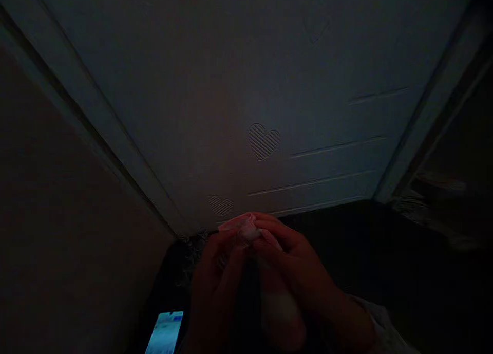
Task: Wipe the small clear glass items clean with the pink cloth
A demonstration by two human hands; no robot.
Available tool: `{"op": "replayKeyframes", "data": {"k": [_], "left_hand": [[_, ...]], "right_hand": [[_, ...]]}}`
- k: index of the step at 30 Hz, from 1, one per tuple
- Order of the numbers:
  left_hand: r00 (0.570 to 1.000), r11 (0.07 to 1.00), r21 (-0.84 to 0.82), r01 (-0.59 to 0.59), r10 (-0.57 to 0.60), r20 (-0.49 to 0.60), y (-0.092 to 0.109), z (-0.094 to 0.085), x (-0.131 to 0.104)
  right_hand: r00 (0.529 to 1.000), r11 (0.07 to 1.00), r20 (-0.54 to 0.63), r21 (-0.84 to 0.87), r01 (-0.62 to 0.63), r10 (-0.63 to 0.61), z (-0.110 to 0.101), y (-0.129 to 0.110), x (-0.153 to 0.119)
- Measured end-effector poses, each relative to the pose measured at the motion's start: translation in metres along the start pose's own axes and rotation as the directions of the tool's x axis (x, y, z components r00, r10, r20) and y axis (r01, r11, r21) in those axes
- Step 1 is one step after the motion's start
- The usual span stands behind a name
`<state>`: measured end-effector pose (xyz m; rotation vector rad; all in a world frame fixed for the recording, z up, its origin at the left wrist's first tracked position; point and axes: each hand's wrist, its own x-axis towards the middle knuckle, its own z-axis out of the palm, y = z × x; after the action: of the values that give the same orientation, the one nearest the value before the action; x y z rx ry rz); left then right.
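Dim light hides much of the detail. A soft pink and white sock (283, 313) hangs below my two hands, its rounded pink end lowest. Around the left side of its bunched top edge, the fingers of my left hand (215, 287) are closed. My right hand (304, 266) pinches the same gathered edge from the right, thumb and fingertips close to those of the left. Folds of pink cloth stick out above the fingertips. Shadow covers the lower part of my left hand.
A lit phone (165, 333) lies at lower left. Ahead stands a pale panel (192, 97), like a door, with striped hearts and grooved lines. A brownish wall (57, 215) is on the left. The dark floor (346, 241) meets the panel's foot.
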<state>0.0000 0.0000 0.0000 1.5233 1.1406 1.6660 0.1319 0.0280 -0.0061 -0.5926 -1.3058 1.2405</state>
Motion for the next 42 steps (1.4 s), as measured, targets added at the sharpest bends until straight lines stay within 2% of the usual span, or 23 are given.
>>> {"op": "replayKeyframes", "data": {"k": [5, 9, 14, 20, 27, 33, 37, 42], "left_hand": [[0.999, 0.981, 0.193, 0.036, -0.041, 0.026, 0.01, -0.01, -0.006], [0.997, 0.974, 0.224, 0.044, -0.056, 0.048, 0.01, -0.008, -0.004], [0.993, 0.966, 0.259, 0.025, -0.055, 0.109, 0.009, -0.009, -0.001], [0.985, 0.956, 0.294, -0.001, -0.05, 0.168, 0.009, -0.014, -0.001], [0.978, 0.94, 0.34, -0.025, -0.047, 0.204, 0.008, -0.013, -0.002], [0.974, 0.913, 0.401, -0.079, -0.015, 0.228, 0.005, -0.016, 0.001], [0.969, 0.839, 0.507, -0.199, 0.091, 0.231, 0.0, -0.018, 0.003], [0.917, 0.636, 0.663, -0.395, 0.231, 0.325, -0.009, -0.027, 0.004]], "right_hand": [[0.998, 0.999, 0.059, -0.044, 0.028, -0.025, -0.011, 0.003, 0.001], [0.989, 0.996, 0.123, -0.008, 0.087, -0.085, -0.021, 0.003, 0.001], [0.975, 0.997, 0.215, -0.041, 0.072, -0.062, -0.027, -0.003, 0.001], [0.971, 0.989, 0.228, -0.108, 0.104, -0.077, -0.029, -0.003, 0.003], [0.978, 0.992, 0.19, -0.072, 0.105, -0.09, -0.024, -0.004, 0.003], [0.98, 0.989, 0.191, -0.119, 0.084, -0.06, -0.023, -0.008, 0.003], [0.983, 0.992, 0.184, -0.125, 0.025, -0.001, -0.021, -0.01, 0.002], [0.971, 0.988, 0.202, -0.111, -0.107, 0.127, -0.022, -0.008, 0.003]]}}
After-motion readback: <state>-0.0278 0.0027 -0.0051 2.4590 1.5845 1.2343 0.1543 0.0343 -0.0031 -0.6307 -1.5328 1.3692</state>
